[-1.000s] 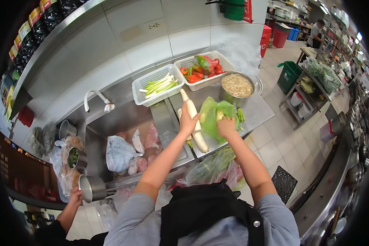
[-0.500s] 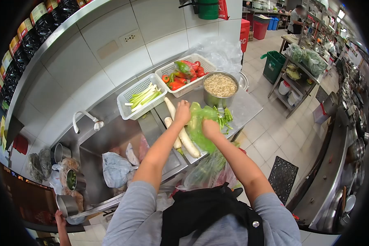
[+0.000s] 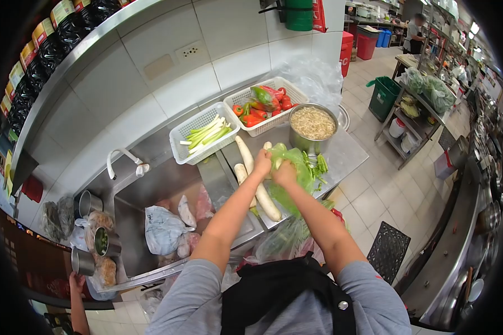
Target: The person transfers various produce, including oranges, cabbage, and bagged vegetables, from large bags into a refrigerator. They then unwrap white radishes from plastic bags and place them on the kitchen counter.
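My left hand (image 3: 262,163) is closed on the edge of a thin green plastic bag (image 3: 302,167). Close beside it, my right hand (image 3: 285,173) is also closed on the bag, its fingertips partly hidden in the folds. A pale tip of something pokes out just beyond my left hand; its kind is unclear. Long white radishes (image 3: 267,204) lie on the steel counter by my left wrist and forearm. Cut green stems (image 3: 319,166) rest to the right of the bag, below a steel pot (image 3: 313,125) full of pale shredded food.
Behind are a white basket of leek stalks (image 3: 180,146) and another of red peppers and tomatoes (image 3: 249,132). At left, the sink (image 3: 145,192) holds a bagged item (image 3: 165,228). Another person's hand (image 3: 76,283) touches a metal pot (image 3: 82,261) at lower left.
My hands have come closer together, gathering the green bag between them. The right hand moved toward the left one. The whole view has shifted slightly; the other person's hand stays at the metal pot.
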Available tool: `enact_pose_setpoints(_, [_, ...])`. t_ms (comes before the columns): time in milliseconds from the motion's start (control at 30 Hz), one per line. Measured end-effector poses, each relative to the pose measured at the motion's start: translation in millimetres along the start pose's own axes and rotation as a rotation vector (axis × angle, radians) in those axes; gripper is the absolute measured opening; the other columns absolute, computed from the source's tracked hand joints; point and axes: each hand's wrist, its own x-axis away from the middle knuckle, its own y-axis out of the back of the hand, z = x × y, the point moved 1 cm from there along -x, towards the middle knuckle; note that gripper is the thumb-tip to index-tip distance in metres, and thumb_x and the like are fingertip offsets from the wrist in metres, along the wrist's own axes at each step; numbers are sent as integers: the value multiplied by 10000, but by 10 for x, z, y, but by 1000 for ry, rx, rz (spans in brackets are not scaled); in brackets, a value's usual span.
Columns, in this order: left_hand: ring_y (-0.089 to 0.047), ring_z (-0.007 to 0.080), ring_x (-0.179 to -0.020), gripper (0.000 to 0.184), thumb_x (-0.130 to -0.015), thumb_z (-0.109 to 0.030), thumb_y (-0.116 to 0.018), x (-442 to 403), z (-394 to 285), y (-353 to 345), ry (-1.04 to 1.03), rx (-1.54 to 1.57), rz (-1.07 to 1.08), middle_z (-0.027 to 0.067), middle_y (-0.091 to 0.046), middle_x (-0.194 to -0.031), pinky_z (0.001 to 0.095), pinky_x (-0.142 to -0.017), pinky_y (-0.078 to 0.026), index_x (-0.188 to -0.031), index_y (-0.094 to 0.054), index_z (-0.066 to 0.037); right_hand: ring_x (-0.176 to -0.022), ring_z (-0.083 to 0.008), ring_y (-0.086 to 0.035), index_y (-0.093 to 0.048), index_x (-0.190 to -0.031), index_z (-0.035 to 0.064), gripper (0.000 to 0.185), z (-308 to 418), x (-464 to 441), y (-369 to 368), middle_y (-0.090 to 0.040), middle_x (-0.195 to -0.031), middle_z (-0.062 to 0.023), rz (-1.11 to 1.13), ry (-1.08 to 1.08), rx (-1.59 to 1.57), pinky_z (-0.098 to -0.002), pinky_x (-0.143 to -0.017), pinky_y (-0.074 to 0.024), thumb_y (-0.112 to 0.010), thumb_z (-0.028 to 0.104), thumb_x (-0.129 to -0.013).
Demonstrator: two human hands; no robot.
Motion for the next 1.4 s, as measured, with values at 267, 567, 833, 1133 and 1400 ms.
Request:
enact_pose_setpoints(267, [-582,216,-787,308,-975,-283,-501,-7,-477,306,429,1212,25,93,-592,-936,380,-775,-502,-1088,-505,3,-692,-138,-561,-598,-1060,4,474,-181,-279,1022,-607,-829,-50,820,75,-403,-297,-615,-463,-625,437,-870])
enact_pose_setpoints(567, [-667,254,-906,483,-841,-404,-679,13,-252,877,50,-139,470,197,-680,-1001,360,-748,-527,-1053,-654,29,-734,-70,-489,-586,-1100,38,420,-870,-18,2027,-546,-828,15,1013,176,-855,-222,-643,-387,-604,414,-914])
enact_pose_setpoints(833, [-662,350,-864,530,-866,-507,-597,621,-201,399,-19,-280,268,235,-675,-920,426,-784,-507,-990,-686,1,-918,-168,-545,-572,-1209,-16,504,-252,-162,1397,-601,-1022,-75,565,30,-856,-306,-792,-424,-579,395,-917])
enact_pose_setpoints(1133, [-634,352,-948,554,-720,-508,-750,901,-448,378,-100,-349,194,219,-645,-1019,422,-812,-496,-939,-658,-8,-1138,-383,-539,-599,-1133,-28,392,19,-327,709,-530,-1252,-271,145,418,-154,-436,-941,-452,-596,248,-855])
enact_pose_setpoints(1400, [-651,289,-885,355,-846,-184,-682,590,-223,273,-96,42,0,172,-667,-970,363,-774,-504,-1133,-589,3,-1103,-333,-519,-605,-1091,30,369,-291,342,329,-560,-1141,-182,365,370,253,-402,-805,-510,-671,195,-768])
